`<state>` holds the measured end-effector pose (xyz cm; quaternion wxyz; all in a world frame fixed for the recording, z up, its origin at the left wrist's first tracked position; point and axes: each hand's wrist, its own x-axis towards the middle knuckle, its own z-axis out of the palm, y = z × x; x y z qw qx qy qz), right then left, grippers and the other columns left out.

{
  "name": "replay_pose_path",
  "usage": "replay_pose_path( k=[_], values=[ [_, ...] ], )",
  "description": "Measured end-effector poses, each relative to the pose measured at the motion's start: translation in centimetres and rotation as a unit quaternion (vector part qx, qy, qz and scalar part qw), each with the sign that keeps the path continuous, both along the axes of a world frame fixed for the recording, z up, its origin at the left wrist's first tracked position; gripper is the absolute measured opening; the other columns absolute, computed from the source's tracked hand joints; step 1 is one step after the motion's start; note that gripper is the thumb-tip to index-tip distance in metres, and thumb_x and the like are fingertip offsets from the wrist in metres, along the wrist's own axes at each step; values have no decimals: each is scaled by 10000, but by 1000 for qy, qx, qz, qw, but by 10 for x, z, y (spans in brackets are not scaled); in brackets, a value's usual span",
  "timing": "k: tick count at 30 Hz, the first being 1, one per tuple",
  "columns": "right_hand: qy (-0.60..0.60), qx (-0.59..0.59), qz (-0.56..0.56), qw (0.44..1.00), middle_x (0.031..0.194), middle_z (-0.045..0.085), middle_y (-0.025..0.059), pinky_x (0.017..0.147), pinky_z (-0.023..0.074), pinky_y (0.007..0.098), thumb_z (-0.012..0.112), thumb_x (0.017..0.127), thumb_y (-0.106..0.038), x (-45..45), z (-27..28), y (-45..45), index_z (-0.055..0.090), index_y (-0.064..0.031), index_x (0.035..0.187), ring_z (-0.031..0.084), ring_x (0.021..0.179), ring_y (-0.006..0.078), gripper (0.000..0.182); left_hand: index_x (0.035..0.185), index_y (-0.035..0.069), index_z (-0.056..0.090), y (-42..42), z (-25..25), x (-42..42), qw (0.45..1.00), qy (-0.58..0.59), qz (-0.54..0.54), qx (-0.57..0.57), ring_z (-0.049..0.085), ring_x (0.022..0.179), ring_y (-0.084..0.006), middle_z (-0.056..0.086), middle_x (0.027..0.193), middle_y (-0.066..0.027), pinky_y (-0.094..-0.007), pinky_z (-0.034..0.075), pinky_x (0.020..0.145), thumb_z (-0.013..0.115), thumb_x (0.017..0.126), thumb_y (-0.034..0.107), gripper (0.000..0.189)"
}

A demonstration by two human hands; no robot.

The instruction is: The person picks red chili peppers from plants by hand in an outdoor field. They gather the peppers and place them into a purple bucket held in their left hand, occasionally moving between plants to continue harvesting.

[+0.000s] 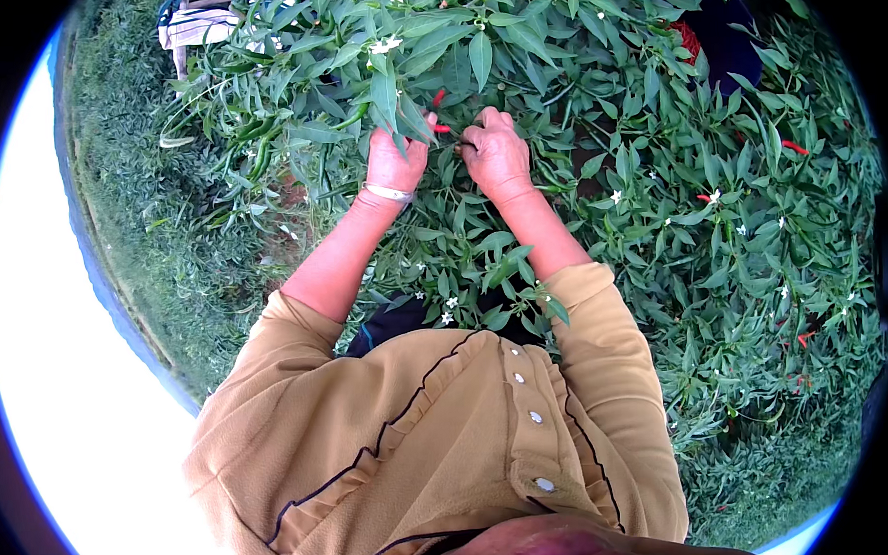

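Both my hands are in among the leaves of a chili pepper plant (480,52). My left hand (397,160), with a metal bracelet at the wrist, is partly covered by leaves. A red chili (442,128) shows right at its fingertips; whether the fingers grip it I cannot tell. Just above is another red chili (438,98). Close on the right, my right hand (495,152) has its fingers curled in at the stems, and what lies between them is hidden. Green chilies (262,157) hang left of my left hand.
A dark container (729,44) with red contents (687,41) stands among the plants at upper right. Striped cloth (199,28) hangs by a wooden stick at upper left. Dense chili plants with white flowers and scattered red chilies (795,147) surround me.
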<state>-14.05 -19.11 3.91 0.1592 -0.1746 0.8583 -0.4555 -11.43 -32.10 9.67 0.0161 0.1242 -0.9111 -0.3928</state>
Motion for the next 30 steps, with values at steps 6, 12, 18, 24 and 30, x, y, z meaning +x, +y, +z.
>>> replay_pose_path(
  k=[6,12,18,24,30],
  values=[
    [50,-75,68,994,804,552,127,756,415,375,588,615,-88,-12,-5,-2,573,-34,732,505,807,324,131,707,55,567,-42,-27,-33,956,-73,-182,-219,524,587,-221,529,607,-119,-281,410,553,536,780,258,217],
    [-109,-150,9,983,835,580,181,699,445,361,574,693,-112,-35,-19,-14,593,-72,899,550,794,335,210,721,57,587,-29,-5,-40,928,-291,83,216,390,412,-71,509,549,4,-215,285,394,599,738,276,220],
    [-93,-102,32,990,767,579,107,633,444,364,594,654,-111,-29,-28,-22,618,-108,804,548,736,297,152,796,19,559,-28,-6,-42,834,-300,189,423,302,359,-38,487,563,-11,-179,187,332,596,733,148,149],
    [-117,-178,-27,977,707,570,114,608,436,356,604,651,-121,-20,-48,-32,620,-114,756,541,692,312,106,826,59,557,-21,-9,-31,951,-228,77,194,343,405,-32,496,599,4,-185,239,364,575,778,202,151],
    [-316,-335,-70,885,727,585,126,642,434,287,628,676,-225,-23,-56,-23,605,-65,829,531,644,233,223,813,20,555,22,17,-48,905,-243,-22,350,367,433,-35,518,621,-27,-170,259,373,580,785,166,150]
  ],
)
